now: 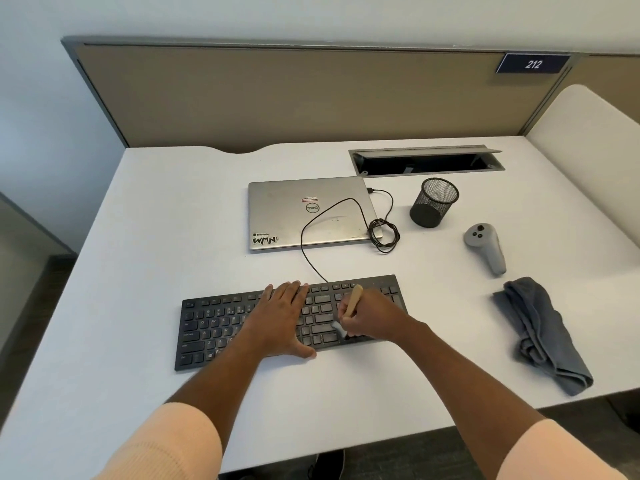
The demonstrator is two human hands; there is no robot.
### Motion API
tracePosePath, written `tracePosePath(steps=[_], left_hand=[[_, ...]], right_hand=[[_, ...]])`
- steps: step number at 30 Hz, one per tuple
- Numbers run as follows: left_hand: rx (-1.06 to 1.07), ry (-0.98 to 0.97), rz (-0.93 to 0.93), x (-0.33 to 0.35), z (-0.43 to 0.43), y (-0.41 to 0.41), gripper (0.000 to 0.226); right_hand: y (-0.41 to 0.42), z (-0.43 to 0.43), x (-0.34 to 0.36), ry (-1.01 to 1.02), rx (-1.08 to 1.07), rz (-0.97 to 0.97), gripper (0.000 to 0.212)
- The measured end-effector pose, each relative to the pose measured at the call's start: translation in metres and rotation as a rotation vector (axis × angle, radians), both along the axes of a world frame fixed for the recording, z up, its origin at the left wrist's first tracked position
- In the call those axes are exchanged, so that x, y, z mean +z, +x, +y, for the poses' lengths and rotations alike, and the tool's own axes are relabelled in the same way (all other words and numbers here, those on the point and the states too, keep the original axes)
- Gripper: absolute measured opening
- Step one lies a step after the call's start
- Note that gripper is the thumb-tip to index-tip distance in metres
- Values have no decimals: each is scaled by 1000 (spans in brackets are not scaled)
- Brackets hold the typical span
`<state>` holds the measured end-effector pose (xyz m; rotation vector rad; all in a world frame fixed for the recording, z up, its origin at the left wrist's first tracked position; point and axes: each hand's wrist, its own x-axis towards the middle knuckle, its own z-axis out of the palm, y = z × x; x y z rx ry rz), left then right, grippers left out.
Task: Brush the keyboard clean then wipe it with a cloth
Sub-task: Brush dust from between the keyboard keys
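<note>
The black keyboard (214,327) is found lying flat near the front edge of the white desk (138,237). Its cable (371,230) is led back over a closed laptop (304,213). The left hand (280,320) is laid palm down on the middle keys, with the fingers straight and close together and the thumb spread toward the front edge, so the board is held down. The right hand (370,317) is curled round the wooden handle of a small brush (351,304), and its pale bristles are seen touching the keys right of centre.

Brushing is judged to be the step in hand. Wiping is not yet begun, since the grey cloth (540,334) lies crumpled on the desk, well apart to the right.

Short, light strokes along the gaps between rows are recommended, all drawn toward 1 edge so that debris is carried off the board. The keys covered by the left hand should be brushed once that hand is shifted.

Also noted on the desk: 1 mesh cup (433,202) and 1 grey controller (485,249).
</note>
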<state>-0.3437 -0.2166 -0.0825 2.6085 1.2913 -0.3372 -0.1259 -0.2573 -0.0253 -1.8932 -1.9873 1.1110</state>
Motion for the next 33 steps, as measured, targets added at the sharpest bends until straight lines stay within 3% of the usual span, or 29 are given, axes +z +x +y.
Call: tracePosePath(steps=[4, 8, 14, 29, 33], left_hand=[[1, 5, -3, 0, 0, 0, 134], [-1, 7, -10, 1, 0, -1, 134], [2, 9, -25, 0, -1, -2, 134], [-2, -40, 11, 7, 9, -26, 137], [5, -46, 11, 6, 9, -27, 137]], right_hand=[[-1, 1, 0, 68, -98, 40, 16], [-2, 1, 0, -34, 17, -45, 9], [-8, 10, 3, 75, 27, -9, 22], [-38, 22, 1, 27, 233, 88, 11], [-41, 24, 1, 45, 155, 168, 5]])
